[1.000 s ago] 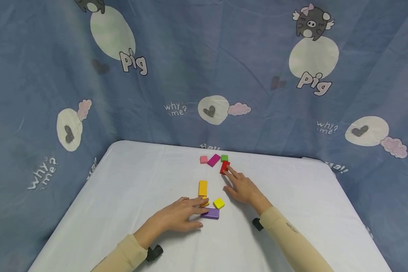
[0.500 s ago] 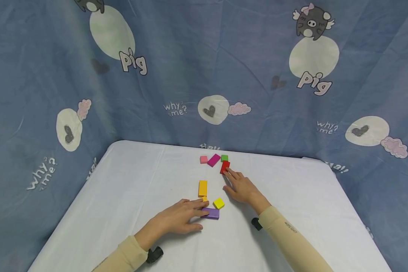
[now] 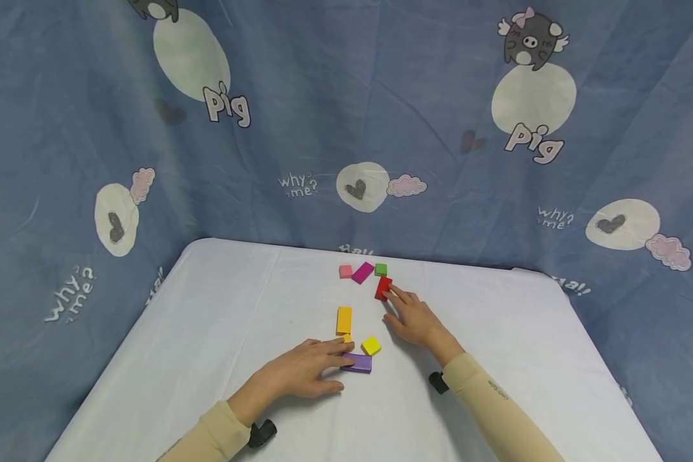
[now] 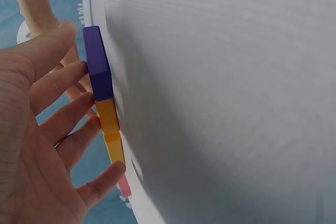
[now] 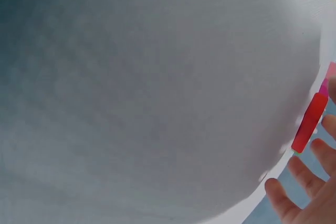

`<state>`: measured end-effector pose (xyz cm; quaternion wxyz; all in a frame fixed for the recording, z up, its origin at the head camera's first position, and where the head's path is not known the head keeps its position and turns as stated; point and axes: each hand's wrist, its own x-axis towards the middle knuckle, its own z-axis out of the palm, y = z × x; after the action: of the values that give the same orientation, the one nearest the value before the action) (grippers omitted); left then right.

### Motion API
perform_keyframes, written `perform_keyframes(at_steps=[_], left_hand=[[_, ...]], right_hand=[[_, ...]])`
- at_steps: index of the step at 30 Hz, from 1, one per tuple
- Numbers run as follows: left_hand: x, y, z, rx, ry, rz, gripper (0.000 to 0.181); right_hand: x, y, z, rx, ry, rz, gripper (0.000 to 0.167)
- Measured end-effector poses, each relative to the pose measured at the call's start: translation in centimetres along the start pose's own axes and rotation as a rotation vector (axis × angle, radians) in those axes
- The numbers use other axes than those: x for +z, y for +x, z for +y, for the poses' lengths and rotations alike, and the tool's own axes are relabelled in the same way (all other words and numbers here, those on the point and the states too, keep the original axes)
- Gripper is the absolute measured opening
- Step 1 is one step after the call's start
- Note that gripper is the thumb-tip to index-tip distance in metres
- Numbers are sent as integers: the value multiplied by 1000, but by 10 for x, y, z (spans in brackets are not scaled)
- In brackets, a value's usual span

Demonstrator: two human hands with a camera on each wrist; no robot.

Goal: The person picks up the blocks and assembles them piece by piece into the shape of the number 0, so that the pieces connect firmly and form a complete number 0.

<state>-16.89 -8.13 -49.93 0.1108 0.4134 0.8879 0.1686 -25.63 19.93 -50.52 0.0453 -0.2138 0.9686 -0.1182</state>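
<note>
My left hand (image 3: 306, 370) rests its straight fingertips on a purple block (image 3: 364, 364) and a small orange block (image 3: 348, 337), partly hiding both. A longer orange block (image 3: 344, 320) touches the small one's far end. Just right of them lies a yellow block (image 3: 371, 346). Farther off, my right hand (image 3: 417, 322) touches a red block (image 3: 383, 288) with its fingertips, the fingers spread and not wrapped round it. In the left wrist view, the purple block (image 4: 98, 64) stands in line with the orange ones. The red block (image 5: 310, 123) also shows beside the fingers in the right wrist view.
At the far side of the white-covered table (image 3: 231, 301) lie a pink block (image 3: 345, 272), a magenta block (image 3: 362, 273) set at a slant and a green block (image 3: 380, 269). Behind the table's back edge hangs a blue printed cloth (image 3: 300, 128).
The red block has slid slightly toward me, opening a small gap from the green block, with my right hand drawing back alongside. My left hand has shifted only slightly on its blocks.
</note>
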Motion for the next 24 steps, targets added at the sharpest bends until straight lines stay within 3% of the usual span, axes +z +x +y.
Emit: perform_keyframes(at_steps=[24], left_hand=[[1, 1, -1, -3, 10, -16, 51]], right_hand=[[-3, -2, -1, -63, -6, 3, 55]])
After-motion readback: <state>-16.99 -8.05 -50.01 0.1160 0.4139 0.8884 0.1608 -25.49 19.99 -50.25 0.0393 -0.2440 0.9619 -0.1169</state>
